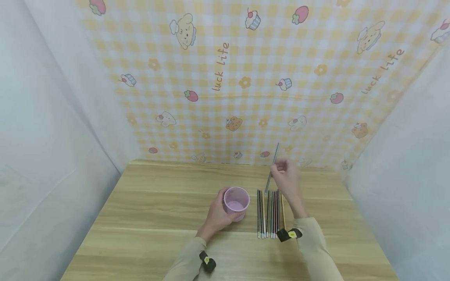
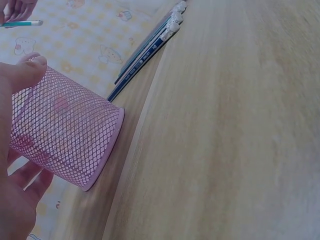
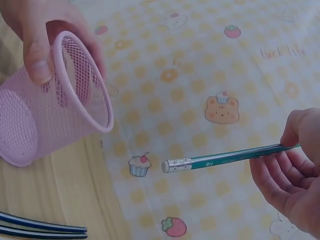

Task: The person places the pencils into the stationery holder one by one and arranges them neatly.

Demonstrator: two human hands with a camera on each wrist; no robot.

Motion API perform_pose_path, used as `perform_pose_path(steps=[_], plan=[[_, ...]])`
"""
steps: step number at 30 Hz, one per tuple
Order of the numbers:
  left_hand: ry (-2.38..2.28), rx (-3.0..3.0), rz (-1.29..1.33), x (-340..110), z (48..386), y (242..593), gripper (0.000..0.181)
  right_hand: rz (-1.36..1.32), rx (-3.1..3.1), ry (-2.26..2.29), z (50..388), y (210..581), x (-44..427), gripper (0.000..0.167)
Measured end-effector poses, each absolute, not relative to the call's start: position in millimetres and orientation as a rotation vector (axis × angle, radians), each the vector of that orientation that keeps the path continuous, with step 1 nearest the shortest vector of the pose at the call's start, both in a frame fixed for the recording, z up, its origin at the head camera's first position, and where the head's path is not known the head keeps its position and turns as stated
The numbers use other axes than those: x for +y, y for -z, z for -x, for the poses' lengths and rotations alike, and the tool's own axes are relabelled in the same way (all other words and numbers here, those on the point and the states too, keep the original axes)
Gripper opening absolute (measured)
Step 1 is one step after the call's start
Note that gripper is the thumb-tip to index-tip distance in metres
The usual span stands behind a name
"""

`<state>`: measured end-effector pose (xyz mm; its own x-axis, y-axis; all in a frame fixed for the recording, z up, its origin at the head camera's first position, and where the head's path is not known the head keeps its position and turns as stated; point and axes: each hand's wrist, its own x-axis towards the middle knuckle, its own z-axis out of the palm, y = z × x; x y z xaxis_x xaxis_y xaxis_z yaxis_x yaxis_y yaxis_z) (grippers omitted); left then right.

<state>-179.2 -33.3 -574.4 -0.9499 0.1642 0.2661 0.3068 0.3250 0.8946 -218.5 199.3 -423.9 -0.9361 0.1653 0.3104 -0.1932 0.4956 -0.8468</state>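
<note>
A pink mesh cup (image 1: 236, 216) stands upright on the table, its inside empty in the head view. My left hand (image 1: 217, 214) curls round its left side, thumb in front. Between thumb and fingers my right hand (image 1: 287, 178) pinches a green pencil (image 3: 225, 159), raised above the back ends of a row of pencils (image 1: 270, 214). The pencil's white eraser end points down in the head view and toward the cup side in the right wrist view. The row lies right of the cup, eraser ends toward me.
A yellowish pencil (image 1: 283, 212) lies at the row's right side, near the right wrist's black strap. Behind the wooden table (image 1: 158, 195) hangs a yellow checked cloth (image 1: 211, 109), with white sheets on the left and right.
</note>
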Motion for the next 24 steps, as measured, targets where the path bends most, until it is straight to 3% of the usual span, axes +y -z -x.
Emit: perform_pose_path(steps=[15, 24], plan=[[1.696, -2.428, 0.476, -34, 180, 576, 0.096, -0.311, -2.348, -1.405, 221, 424, 153, 0.023], [1.681, -2.416, 0.487, -34, 181, 577, 0.095, -0.493, -2.355, -1.398, 226, 450, 133, 0.022]])
